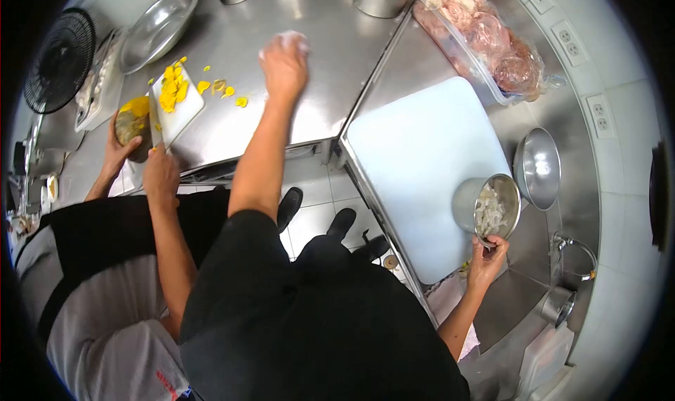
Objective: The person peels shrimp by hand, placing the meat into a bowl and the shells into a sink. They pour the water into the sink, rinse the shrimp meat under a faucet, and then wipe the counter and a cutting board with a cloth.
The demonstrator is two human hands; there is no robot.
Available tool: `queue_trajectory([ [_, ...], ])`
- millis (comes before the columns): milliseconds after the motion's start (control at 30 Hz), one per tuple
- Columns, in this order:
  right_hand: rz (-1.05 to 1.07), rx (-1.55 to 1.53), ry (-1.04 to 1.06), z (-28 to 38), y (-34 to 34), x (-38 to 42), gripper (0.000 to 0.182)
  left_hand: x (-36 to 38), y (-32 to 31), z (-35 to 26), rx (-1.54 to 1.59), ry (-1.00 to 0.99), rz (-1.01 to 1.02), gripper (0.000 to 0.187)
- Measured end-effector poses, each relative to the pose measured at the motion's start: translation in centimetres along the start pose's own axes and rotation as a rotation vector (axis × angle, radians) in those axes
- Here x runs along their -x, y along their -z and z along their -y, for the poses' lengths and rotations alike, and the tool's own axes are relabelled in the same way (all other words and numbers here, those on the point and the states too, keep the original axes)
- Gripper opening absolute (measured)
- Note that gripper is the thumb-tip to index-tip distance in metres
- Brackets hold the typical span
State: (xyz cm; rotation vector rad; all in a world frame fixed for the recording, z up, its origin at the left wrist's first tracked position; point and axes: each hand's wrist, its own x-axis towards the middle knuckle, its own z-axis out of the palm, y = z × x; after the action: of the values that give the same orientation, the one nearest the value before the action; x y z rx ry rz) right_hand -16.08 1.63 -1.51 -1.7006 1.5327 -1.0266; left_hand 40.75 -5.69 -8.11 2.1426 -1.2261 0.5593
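Stretched forward over the steel counter point(330, 56), my left hand point(285, 63) is closed round a white cloth point(294, 39), most of it hidden by the fingers. My right hand point(486, 255) grips the rim of a steel pot point(467, 205) with pale, whitish pieces point(491, 210) inside. The pot is tilted over the right edge of a large white cutting board point(422, 162). Right beside it is a steel bowl point(538, 167).
At left a co-worker's hands hold a knife point(155, 120) and a yellow-fleshed squash point(132, 125) by a small board point(186, 109) with yellow pieces. A tub of bagged meat point(485, 85) is at the back right. A sink tap point(583, 250) is at right.
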Motion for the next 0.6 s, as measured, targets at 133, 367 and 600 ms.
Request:
queue_trajectory([
  [133, 0.005, 0.013, -0.034, 1.2, 0.2, 0.2, 0.035, -8.1, -8.1, 4.2, 0.076, 0.225, -0.202, 0.033],
  [367, -0.006, 0.026, -0.047, 1.4, 0.3, 0.0, 0.035, -10.6, -13.3, -2.2, -0.149, -0.095, 0.019, 0.039],
  [600, 0.042, 0.113, -0.035, 3.1, -0.7, -2.4, 0.026, -2.7, -5.4, -8.4, 0.334, -0.346, 0.172, 0.036],
])
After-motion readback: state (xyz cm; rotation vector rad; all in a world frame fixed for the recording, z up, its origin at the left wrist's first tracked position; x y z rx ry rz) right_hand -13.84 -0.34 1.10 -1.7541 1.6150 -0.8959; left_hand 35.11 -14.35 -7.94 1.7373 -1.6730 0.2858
